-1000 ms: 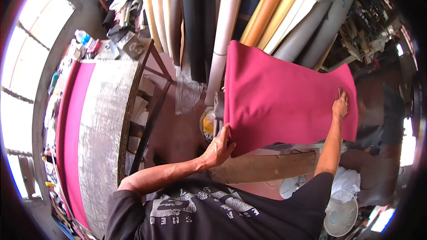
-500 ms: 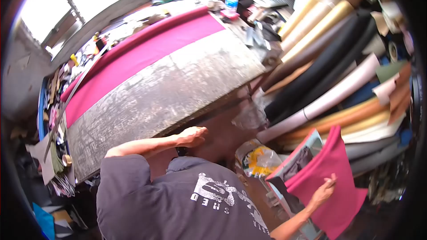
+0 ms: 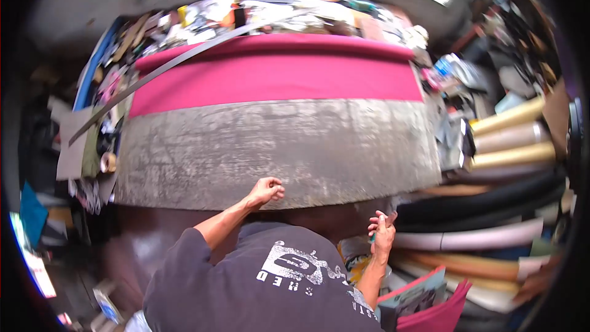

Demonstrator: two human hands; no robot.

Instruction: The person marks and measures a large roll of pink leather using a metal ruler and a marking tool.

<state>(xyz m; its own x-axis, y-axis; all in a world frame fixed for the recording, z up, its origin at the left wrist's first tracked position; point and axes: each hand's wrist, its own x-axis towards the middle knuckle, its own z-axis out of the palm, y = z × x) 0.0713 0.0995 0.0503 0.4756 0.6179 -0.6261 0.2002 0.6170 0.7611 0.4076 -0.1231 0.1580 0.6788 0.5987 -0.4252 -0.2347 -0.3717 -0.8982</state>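
My left hand (image 3: 267, 191) hangs over the front edge of the worn grey tabletop (image 3: 276, 147), its fingers loosely curled and nothing visible in them. To the right, just off the table's front edge, my right hand (image 3: 382, 229) is raised. Its fingers close on a small slim object with a green part (image 3: 372, 238) and a brownish tip; blur hides its kind. Across the back of the table lies magenta fabric (image 3: 276, 77), with a roll along its far side. A long metal ruler (image 3: 184, 56) slants over the fabric's left end, away from both hands.
Scraps and small items (image 3: 203, 17) crowd the table's back. Rolls of material (image 3: 485, 200) are stacked at right. A magenta piece (image 3: 436, 315) hangs in a container at lower right. A tape roll (image 3: 108, 162) sits at the left edge.
My view has swung to face the table squarely. My right hand has left the magenta piece at lower right and come up near the table. My left hand now overlaps the table edge.
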